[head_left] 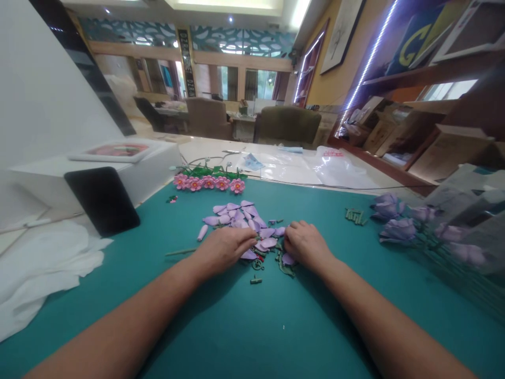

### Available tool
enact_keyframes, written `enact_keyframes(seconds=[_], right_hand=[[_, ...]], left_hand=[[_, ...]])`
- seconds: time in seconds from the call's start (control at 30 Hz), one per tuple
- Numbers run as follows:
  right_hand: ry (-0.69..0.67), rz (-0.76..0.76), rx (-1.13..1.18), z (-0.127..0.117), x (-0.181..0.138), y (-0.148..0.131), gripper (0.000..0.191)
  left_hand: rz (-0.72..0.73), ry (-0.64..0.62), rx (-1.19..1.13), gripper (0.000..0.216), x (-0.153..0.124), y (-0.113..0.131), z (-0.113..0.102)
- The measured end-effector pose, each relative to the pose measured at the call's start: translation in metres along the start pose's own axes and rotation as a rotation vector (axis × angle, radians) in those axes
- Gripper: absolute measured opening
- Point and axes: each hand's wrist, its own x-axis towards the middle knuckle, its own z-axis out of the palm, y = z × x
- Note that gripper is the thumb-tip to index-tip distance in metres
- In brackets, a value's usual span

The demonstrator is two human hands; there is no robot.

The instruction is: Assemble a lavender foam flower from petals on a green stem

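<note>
landmark: the petal pile [233,215], loose lilac pieces heaped on the green mat [244,337], mostly just beyond the fingertips.

what could go wrong, as judged:
- a thin green stem [178,253] lies left of the pile and runs up to the left wrist, its other end hidden. a drag of that arm might roll or shove it.
- on the near side of the pile sit a green ring [258,265] and a short green rod [256,281]. a forearm's sweep could scatter them; the rod looks round enough to roll.
- pieces overlap loosely, so a quick pull on one may bring its neighbours along. they look thin; too hard a pinch might crease an edge.

grip:
- left hand [223,247], over the pile's near edge: thumb and fingers drawn close together, tips among the petals. cannot tell whether a piece is pinched there.
- right hand [307,243], just right of the pile: fingers curled inward, tips at a lilac piece [280,231]. the knuckles hide the contact, so gripped or merely touched, cannot tell. a dark green leaf [285,268] lies beside it, on the pile's near right.

around: pink flowers [209,182] beyond the pile; green rods [355,216] well to its right, lilac roses [397,230] farther right again.
</note>
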Motion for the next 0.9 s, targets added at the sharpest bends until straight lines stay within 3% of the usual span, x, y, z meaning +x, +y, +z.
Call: enact_keyframes(seconds=[0.1,0.2,0.37,0.63,0.9], right_hand=[[0.086,0.050,0.153,0.001,0.000,-0.001,0.017],[0.143,0.085,0.489,0.001,0.001,-0.003,0.014],[0.260,-0.019,0.892,0.001,-0.001,-0.010,0.023],[0.074,0.163,1.433,-0.015,-0.004,-0.027,0.019],[-0.011,0.301,1.698,-0.022,-0.003,-0.036,0.036]], left_hand=[[0.018,0.009,0.012,0.028,0.000,-0.001,0.002],[0.013,0.034,0.036,0.027,0.000,-0.001,0.003],[-0.007,0.039,0.052,0.025,-0.001,0.001,0.002],[0.007,0.029,0.034,0.025,-0.001,0.003,0.002],[0.021,0.039,-0.019,0.024,-0.002,0.002,0.003]])
